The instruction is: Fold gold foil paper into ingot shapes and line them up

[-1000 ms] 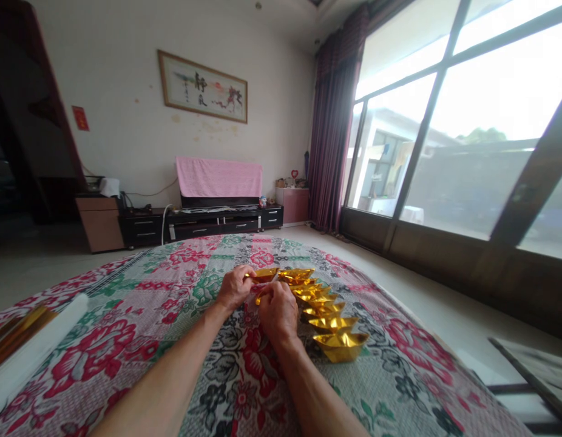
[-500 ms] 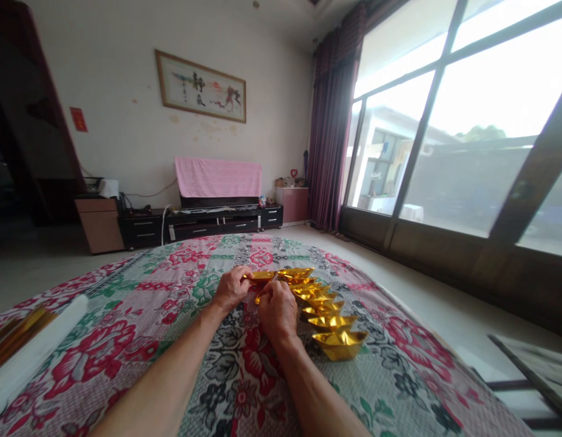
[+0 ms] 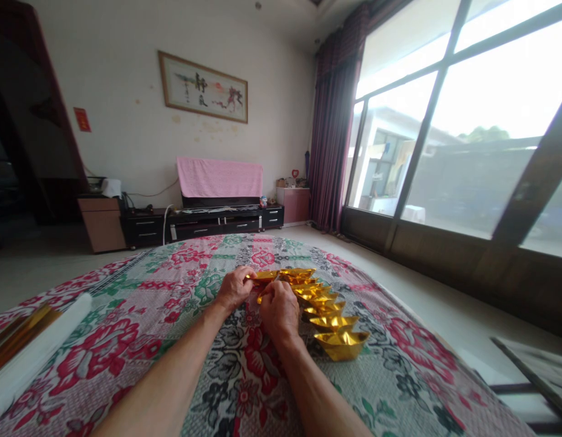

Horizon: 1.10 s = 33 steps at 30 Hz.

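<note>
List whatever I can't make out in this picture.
All in the head view:
Gold piece in the left hand: partly hidden by the right hand.
Right hand's grip: hidden by its own knuckles.
Far gold boats: overlapping, so their number is unclear.
Gold sheets: cut off by the left edge.
Red wall paper: writing too small.

From close above the near side of the table [image 3: 172,291], the head camera faces forward and down, past its far edge to the wall [image 3: 281,79].

Home living room: curtain [image 3: 332,133], framed picture [image 3: 203,87].
</note>
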{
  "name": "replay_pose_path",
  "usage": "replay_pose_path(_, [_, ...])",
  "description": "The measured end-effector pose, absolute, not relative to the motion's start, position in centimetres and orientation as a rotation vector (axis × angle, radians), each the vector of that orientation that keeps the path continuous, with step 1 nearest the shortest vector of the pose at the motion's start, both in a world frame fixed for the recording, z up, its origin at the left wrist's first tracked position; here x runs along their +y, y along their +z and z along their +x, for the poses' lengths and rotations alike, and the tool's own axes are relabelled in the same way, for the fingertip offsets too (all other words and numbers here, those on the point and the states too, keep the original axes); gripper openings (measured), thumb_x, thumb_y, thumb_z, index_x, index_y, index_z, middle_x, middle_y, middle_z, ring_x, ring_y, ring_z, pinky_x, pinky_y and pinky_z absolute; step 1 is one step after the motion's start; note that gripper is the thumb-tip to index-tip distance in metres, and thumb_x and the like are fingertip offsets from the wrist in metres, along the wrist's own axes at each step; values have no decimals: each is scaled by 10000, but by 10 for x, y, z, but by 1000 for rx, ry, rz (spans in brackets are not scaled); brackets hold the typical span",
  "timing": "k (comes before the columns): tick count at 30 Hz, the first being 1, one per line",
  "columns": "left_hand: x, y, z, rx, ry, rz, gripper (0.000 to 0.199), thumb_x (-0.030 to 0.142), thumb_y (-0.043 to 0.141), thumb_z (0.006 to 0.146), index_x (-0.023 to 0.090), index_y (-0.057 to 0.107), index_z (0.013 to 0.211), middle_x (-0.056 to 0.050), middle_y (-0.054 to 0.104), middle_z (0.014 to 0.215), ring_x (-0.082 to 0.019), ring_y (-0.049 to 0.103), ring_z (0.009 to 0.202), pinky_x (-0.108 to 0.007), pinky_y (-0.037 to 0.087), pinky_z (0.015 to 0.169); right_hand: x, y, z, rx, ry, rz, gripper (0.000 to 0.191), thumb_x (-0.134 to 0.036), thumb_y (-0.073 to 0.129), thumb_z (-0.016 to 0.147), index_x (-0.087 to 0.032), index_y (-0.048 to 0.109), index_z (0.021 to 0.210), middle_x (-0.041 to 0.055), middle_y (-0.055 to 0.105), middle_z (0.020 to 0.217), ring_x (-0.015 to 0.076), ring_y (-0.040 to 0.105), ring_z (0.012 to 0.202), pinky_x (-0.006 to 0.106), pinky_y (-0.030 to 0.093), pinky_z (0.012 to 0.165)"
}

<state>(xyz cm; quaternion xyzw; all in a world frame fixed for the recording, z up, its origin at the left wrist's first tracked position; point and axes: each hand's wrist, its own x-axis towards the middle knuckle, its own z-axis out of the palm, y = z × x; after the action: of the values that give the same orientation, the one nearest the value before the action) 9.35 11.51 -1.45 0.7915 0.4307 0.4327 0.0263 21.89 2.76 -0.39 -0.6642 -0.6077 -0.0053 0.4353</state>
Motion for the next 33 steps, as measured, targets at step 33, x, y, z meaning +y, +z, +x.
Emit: replay_pose_path(33, [126, -17, 100, 1501, 1478, 2454, 221, 106, 453, 718, 187, 647, 784, -22, 609, 781, -137, 576, 746, -235, 449, 712, 26, 1, 218, -1507, -14, -1665, 181, -138, 426, 757, -182, 600, 730, 50, 578, 783, 142, 529, 657, 236, 330, 594])
